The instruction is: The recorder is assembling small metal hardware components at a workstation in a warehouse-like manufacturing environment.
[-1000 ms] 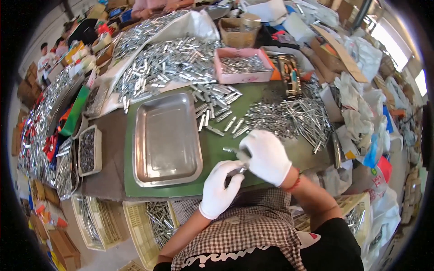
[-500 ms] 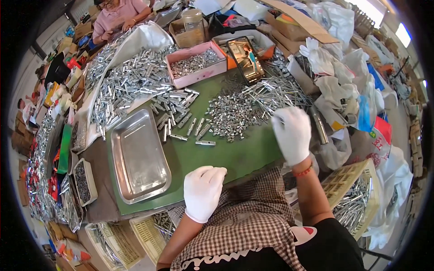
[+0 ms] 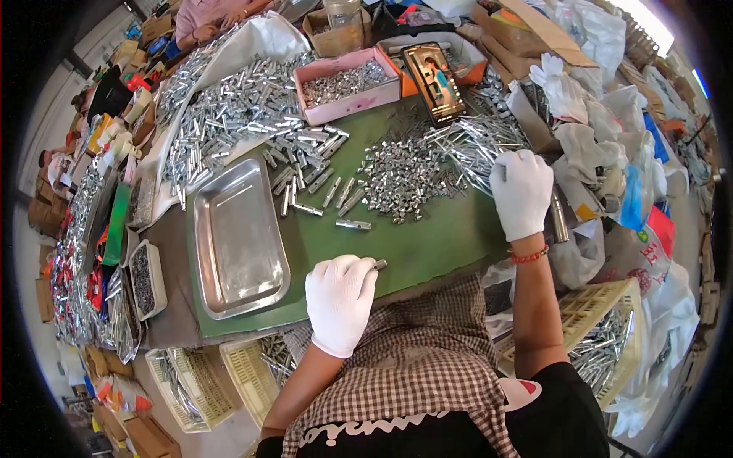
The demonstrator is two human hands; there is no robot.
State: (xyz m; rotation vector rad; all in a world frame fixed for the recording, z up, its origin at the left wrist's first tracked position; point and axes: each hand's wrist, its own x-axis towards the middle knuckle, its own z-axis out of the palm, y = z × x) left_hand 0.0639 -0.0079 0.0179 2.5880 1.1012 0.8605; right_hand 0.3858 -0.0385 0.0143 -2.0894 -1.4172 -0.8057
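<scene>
At the near edge of the green work surface [image 3: 412, 263], my left hand [image 3: 336, 305], in a white glove, is closed on a small metal tube [image 3: 380, 265]; only its end shows past the fingers. My right hand [image 3: 521, 195], also gloved, has its fingers curled at the near right side of a heap of thin metal rods [image 3: 477, 145]. What it grips, if anything, is hidden. Left of the rods is a pile of short metal pieces [image 3: 405, 179]. Several thicker metal tubes [image 3: 353, 225] lie between this pile and an upright-rimmed steel tray [image 3: 282, 286].
A large heap of metal tubes [image 3: 229, 114] lies at the far left. Behind the short pieces stand a pink box [image 3: 355, 107] and a propped phone [image 3: 435, 84]. Plastic bags [image 3: 580, 153] crowd the right, above a yellow crate [image 3: 569, 324]. Another person [image 3: 206, 23] sits far left.
My right hand has moved farther away and slightly right, to the rods. The tube's end now shows from my left hand. The whole view has shifted a little.
</scene>
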